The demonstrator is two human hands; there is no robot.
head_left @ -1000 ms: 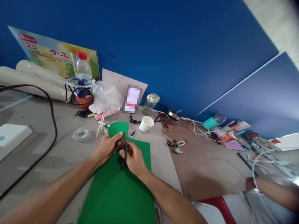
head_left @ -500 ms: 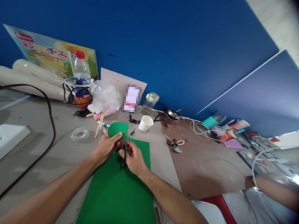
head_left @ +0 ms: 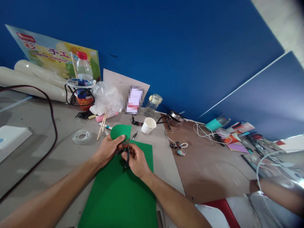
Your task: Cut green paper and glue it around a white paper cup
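My left hand pinches a green paper piece with one rounded edge, thumb on top and fingers behind. Closed around the dark handles of a pair of scissors, my right hand is right beside it. The scissor blades point away from me and lie along the straight right edge of the piece. Below both hands a large green sheet lies on the table. Whether the piece still joins the sheet is hidden by my fingers.
A paper cup, a pen and a tape roll lie around the hands. Behind stand a glass jar, a phone and a plastic bag. Another person's arm is at right.
The view has shifted very slightly. Both hands, the scissors and the green piece keep practically the same pose.
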